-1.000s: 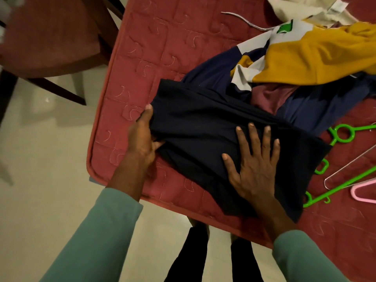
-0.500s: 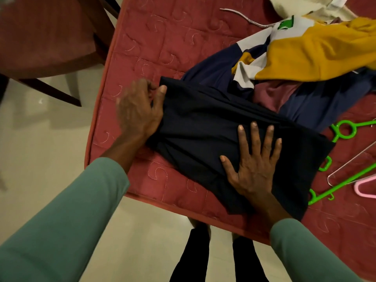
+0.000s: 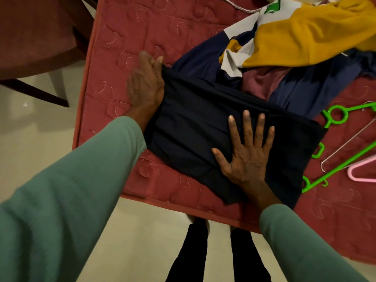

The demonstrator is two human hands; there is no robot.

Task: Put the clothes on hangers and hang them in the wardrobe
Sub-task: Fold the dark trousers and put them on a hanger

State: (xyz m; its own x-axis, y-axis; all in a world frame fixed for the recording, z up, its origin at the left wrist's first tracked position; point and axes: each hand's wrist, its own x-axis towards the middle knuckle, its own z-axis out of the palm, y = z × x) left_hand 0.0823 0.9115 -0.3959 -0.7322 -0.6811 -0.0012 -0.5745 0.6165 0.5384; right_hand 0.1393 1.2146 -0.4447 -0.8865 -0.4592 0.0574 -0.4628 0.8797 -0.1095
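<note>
My right hand lies flat, fingers spread, on the folded black garment, which sits mid-frame on the red mattress near its lower edge. My left hand is against the garment's left edge, too blurred for me to tell whether it grips the cloth or only touches it. A heap of clothes fills the upper right, and a green hanger lies at the right.

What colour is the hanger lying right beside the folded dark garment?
The hanger is bright green, seen best in the head view.
</note>
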